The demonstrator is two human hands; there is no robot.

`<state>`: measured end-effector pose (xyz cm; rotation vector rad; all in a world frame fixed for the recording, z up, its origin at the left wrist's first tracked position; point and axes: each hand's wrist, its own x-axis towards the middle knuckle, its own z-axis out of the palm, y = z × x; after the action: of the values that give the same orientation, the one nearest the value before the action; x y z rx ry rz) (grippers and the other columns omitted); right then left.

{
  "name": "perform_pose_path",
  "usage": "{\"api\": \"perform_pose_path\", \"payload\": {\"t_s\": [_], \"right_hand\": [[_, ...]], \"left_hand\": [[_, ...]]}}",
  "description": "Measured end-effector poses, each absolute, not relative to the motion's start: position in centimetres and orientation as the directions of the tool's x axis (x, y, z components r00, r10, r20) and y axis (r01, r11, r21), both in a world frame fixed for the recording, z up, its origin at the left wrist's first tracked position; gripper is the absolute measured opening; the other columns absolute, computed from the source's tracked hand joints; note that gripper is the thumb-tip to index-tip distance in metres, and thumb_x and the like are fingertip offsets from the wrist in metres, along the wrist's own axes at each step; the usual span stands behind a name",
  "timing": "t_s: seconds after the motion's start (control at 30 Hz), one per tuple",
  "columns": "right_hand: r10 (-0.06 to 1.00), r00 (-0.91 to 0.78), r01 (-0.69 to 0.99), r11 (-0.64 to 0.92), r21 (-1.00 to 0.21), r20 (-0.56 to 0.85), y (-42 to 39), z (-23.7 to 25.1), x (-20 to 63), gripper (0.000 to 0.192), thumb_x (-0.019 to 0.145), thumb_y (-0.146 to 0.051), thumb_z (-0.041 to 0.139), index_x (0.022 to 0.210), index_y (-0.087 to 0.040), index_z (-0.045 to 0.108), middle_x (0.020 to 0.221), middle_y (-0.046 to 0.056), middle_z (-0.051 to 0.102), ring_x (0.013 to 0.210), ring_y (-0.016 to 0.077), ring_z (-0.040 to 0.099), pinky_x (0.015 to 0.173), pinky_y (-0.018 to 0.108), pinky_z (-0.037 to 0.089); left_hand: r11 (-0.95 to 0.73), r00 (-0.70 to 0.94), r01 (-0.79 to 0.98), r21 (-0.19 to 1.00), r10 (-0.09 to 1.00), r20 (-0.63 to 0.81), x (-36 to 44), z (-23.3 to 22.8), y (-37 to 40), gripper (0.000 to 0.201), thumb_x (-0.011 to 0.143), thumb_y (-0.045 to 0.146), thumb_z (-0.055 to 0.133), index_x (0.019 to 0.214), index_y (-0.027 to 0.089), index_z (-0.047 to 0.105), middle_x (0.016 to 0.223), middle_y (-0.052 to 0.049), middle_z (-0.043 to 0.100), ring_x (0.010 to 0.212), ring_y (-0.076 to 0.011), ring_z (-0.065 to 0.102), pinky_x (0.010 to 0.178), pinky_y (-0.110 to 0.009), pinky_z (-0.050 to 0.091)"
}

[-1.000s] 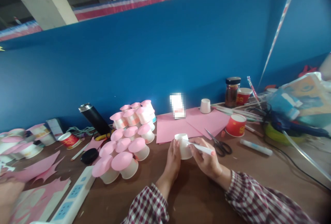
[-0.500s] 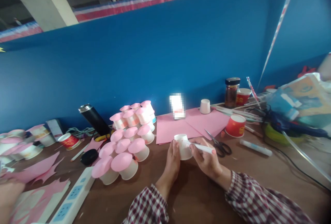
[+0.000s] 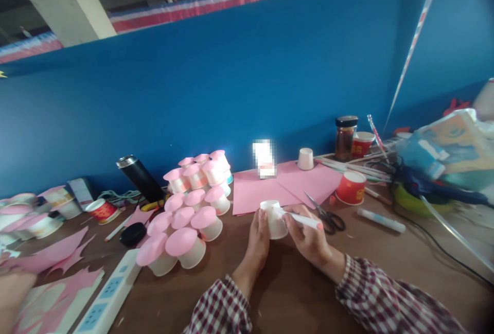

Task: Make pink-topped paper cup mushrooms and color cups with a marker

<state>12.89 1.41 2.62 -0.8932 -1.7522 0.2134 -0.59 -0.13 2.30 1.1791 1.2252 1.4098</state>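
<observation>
An upside-down white paper cup [image 3: 276,223] stands on the brown table in front of me. My left hand [image 3: 258,239] is closed on the cup's left side, steadying it. In my right hand [image 3: 309,239] is a white marker pen [image 3: 303,220] with an orange-red end, pinched in the fingers. Its tip meets the cup's upper wall. Just behind my right hand lie black-handled scissors [image 3: 330,216]. Pink paper sheets [image 3: 254,192] are spread behind the cup. To the left stand several upturned cups topped with pink paper cones [image 3: 182,241].
A white power strip [image 3: 111,293] and cut pink paper [image 3: 65,293] lie at left, near another person's hand [image 3: 15,293]. A black flask [image 3: 141,177] leans behind. At right are a red paper cup [image 3: 351,188], a capped marker [image 3: 381,221], a jar [image 3: 346,138] and a black cable.
Almost nothing differs. Both hands, the cup and the marker hold nearly the same place, and the other person's hand at the left edge has shifted slightly.
</observation>
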Motion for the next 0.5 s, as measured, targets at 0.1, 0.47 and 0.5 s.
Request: {"api": "perform_pose_path", "payload": {"t_s": [0.1,0.47,0.5], "right_hand": [[0.656,-0.109,0.457,0.700,-0.548,0.747,1.41,2.60,12.87,0.011,0.089,-0.023,0.046,0.091,-0.019,0.056,0.078,0.004,0.064,0.068,0.0159,0.062,0.064,0.026,0.051],[0.637,-0.128,0.454,0.719,-0.526,0.760,1.20,2.82,12.75,0.013,0.089,-0.022,0.046,0.093,-0.019,0.057,0.078,0.005,0.064,0.068,0.0166,0.062,0.065,0.027,0.052],[0.637,-0.134,0.454,0.721,-0.524,0.759,1.19,2.81,12.74,0.012,0.089,-0.021,0.046,0.093,-0.019,0.057,0.078,0.005,0.064,0.069,0.0165,0.062,0.066,0.027,0.052]], "left_hand": [[-0.108,-0.137,-0.046,0.993,0.985,0.101,-0.53,2.42,-0.19,0.044,0.086,0.051,0.040,0.104,0.015,0.058,0.105,-0.009,0.063,0.095,-0.0197,0.057,0.086,-0.030,0.044],[-0.127,-0.107,-0.050,0.991,0.987,0.121,-0.55,2.59,-0.29,0.045,0.087,0.052,0.038,0.103,0.015,0.059,0.097,-0.007,0.064,0.088,-0.0187,0.058,0.082,-0.030,0.044],[-0.133,-0.107,-0.047,0.990,0.986,0.128,-0.59,2.48,-0.25,0.045,0.087,0.052,0.038,0.103,0.015,0.059,0.097,-0.007,0.064,0.089,-0.0188,0.058,0.083,-0.030,0.044]]}}
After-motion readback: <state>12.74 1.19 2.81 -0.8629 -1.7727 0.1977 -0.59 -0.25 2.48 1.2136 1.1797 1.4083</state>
